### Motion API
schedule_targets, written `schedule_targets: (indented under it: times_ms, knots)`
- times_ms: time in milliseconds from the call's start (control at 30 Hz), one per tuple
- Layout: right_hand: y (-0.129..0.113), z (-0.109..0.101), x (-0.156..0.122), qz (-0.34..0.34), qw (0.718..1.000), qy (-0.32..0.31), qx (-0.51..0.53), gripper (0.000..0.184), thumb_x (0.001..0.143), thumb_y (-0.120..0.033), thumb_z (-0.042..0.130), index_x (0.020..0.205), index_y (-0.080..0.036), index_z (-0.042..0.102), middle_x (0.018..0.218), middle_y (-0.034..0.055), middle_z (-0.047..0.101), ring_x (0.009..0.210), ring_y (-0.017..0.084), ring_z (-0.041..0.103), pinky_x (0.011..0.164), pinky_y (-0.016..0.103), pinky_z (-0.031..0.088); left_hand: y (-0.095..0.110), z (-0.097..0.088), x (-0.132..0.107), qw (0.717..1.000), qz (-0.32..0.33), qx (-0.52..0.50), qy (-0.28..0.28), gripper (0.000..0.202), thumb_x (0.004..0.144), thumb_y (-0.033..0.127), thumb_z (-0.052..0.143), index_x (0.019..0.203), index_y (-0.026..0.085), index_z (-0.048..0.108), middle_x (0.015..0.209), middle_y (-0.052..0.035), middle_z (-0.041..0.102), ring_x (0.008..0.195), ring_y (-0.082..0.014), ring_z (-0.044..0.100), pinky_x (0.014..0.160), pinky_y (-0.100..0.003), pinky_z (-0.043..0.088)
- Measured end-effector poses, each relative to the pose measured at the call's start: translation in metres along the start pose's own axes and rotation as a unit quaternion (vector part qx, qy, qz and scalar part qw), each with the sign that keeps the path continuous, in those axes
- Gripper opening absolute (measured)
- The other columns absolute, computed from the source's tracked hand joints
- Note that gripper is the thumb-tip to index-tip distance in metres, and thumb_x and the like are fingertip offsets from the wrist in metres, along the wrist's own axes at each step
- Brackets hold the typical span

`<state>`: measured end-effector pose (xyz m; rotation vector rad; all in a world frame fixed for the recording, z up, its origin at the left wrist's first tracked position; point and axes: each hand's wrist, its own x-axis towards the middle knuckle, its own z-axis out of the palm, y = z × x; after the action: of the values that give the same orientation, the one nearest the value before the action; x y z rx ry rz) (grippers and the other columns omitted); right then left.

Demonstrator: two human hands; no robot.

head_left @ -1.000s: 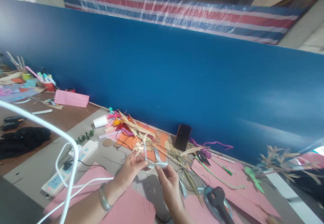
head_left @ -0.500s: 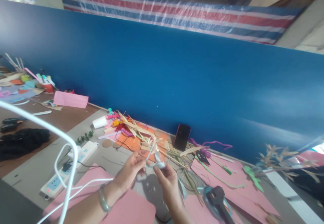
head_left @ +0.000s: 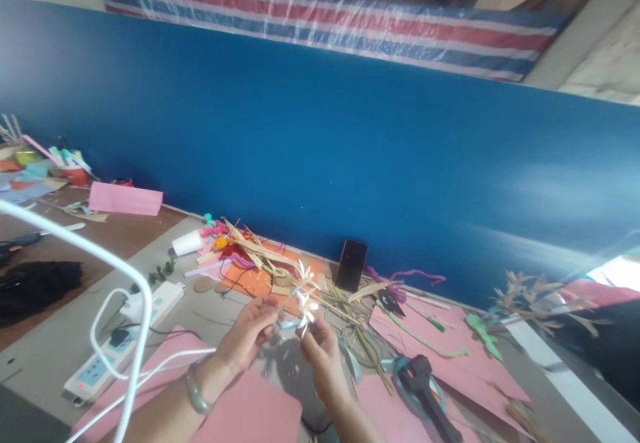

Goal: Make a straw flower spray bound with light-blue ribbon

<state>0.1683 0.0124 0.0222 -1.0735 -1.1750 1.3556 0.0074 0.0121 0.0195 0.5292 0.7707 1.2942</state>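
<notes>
In front of me both hands work on a spray of pale, white-petalled flowers [head_left: 306,301] with a thin stem. My left hand [head_left: 250,329] is closed, thumb and fingers pinching the stem. A strip of light blue tape [head_left: 287,325] runs from the stem towards my right hand [head_left: 320,349], whose thumb and fingertips are pinched on it beside the lower petals. The exact grip points are partly hidden by the fingers. Beneath lie pink paper sheets [head_left: 255,406] on the grey table.
A power strip [head_left: 125,343] and white cable [head_left: 107,256] lie at left. Dried stems and craft scraps [head_left: 260,253] sit ahead by the blue partition [head_left: 320,136]. A phone [head_left: 351,264] leans there. At right lies a black tool [head_left: 425,389] over a light blue ring.
The white petals have turned and now show clearly between my hands, upright and spread. The tape strip has shifted left. The whole view has moved slightly.
</notes>
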Motion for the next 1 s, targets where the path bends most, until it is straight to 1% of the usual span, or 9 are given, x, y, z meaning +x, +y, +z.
schedule_targets:
  times_ms: [167, 333, 433, 533, 600, 700, 833, 900, 1000]
  knots:
    - [-0.004, 0.005, -0.005, -0.008, 1.000, -0.010, -0.005, 0.025, 0.077, -0.040, 0.070, 0.078, -0.019, 0.056, 0.055, -0.0087, 0.046, 0.044, 0.007, 0.037, 0.045, 0.019, 0.031, 0.004, -0.002, 0.004, 0.999, 0.009, -0.025, 0.018, 0.041, 0.063, 0.029, 0.084, 0.096, 0.015, 0.062, 0.078, -0.0028, 0.071, 0.058, -0.0109, 0.062, 0.053, -0.020, 0.045]
    - [-0.002, 0.007, -0.007, -0.012, 1.000, -0.012, -0.008, 0.027, 0.078, -0.043, 0.069, 0.078, -0.020, 0.054, 0.055, -0.0088, 0.046, 0.042, 0.007, 0.039, 0.043, 0.018, 0.033, 0.007, -0.001, 0.005, 0.999, -0.001, -0.035, 0.006, 0.037, 0.061, 0.026, 0.086, 0.088, 0.016, 0.064, 0.078, -0.0030, 0.071, 0.062, -0.0116, 0.063, 0.053, -0.019, 0.044]
    - [0.007, 0.005, -0.002, -0.024, 1.000, 0.006, 0.002, 0.031, 0.076, -0.046, 0.070, 0.083, -0.020, 0.054, 0.057, -0.0087, 0.047, 0.041, 0.006, 0.037, 0.040, 0.017, 0.032, 0.007, -0.001, 0.005, 0.999, 0.008, -0.036, 0.001, 0.034, 0.059, 0.026, 0.087, 0.079, 0.015, 0.063, 0.071, -0.0005, 0.066, 0.057, -0.0095, 0.059, 0.051, -0.018, 0.042]
    - [0.015, 0.003, 0.001, -0.033, 0.999, 0.022, -0.003, 0.037, 0.074, -0.049, 0.072, 0.091, -0.020, 0.056, 0.059, -0.0078, 0.049, 0.040, 0.006, 0.035, 0.038, 0.018, 0.031, 0.004, -0.002, 0.006, 0.999, 0.004, -0.045, -0.012, 0.030, 0.061, 0.025, 0.086, 0.076, 0.014, 0.062, 0.071, 0.0004, 0.064, 0.053, -0.0063, 0.053, 0.049, -0.017, 0.039]
    - [0.015, 0.002, 0.001, -0.036, 0.999, 0.032, -0.006, 0.038, 0.075, -0.050, 0.071, 0.094, -0.020, 0.057, 0.058, -0.0081, 0.047, 0.041, 0.006, 0.035, 0.039, 0.018, 0.031, 0.001, -0.001, 0.006, 0.998, -0.006, -0.056, -0.010, 0.028, 0.063, 0.024, 0.085, 0.078, 0.014, 0.063, 0.073, 0.0008, 0.064, 0.051, -0.0042, 0.049, 0.047, -0.016, 0.036]
    - [0.010, 0.000, -0.002, -0.043, 0.998, 0.050, -0.015, 0.036, 0.076, -0.050, 0.070, 0.091, -0.019, 0.061, 0.054, -0.0084, 0.045, 0.043, 0.007, 0.036, 0.041, 0.018, 0.032, -0.001, 0.003, 0.003, 0.998, -0.031, -0.053, 0.000, 0.027, 0.063, 0.023, 0.085, 0.078, 0.014, 0.064, 0.067, 0.0027, 0.060, 0.047, -0.0028, 0.045, 0.043, -0.015, 0.031]
    - [-0.001, -0.002, -0.005, -0.055, 0.997, 0.033, -0.033, 0.034, 0.074, -0.047, 0.073, 0.087, -0.016, 0.068, 0.061, -0.0026, 0.057, 0.050, 0.011, 0.048, 0.047, 0.021, 0.040, -0.001, 0.012, -0.004, 0.998, -0.057, -0.006, -0.027, 0.029, 0.063, 0.028, 0.085, 0.073, 0.013, 0.063, 0.061, 0.0026, 0.056, 0.047, -0.0045, 0.045, 0.042, -0.017, 0.027]
    - [-0.005, -0.001, -0.006, -0.068, 0.997, 0.034, -0.019, 0.033, 0.073, -0.045, 0.075, 0.088, -0.016, 0.069, 0.070, 0.0012, 0.065, 0.059, 0.014, 0.056, 0.054, 0.023, 0.045, -0.002, 0.014, -0.006, 0.999, -0.051, 0.005, -0.020, 0.032, 0.060, 0.030, 0.087, 0.074, 0.013, 0.063, 0.060, 0.0038, 0.054, 0.047, -0.0045, 0.044, 0.042, -0.017, 0.026]
    - [-0.010, 0.000, -0.006, -0.062, 0.998, 0.031, 0.013, 0.031, 0.074, -0.041, 0.076, 0.092, -0.017, 0.067, 0.079, 0.0036, 0.070, 0.068, 0.017, 0.062, 0.062, 0.025, 0.048, -0.005, 0.014, -0.008, 1.000, -0.028, 0.009, -0.012, 0.035, 0.059, 0.031, 0.088, 0.076, 0.015, 0.063, 0.059, 0.0053, 0.051, 0.046, -0.0042, 0.040, 0.042, -0.017, 0.026]
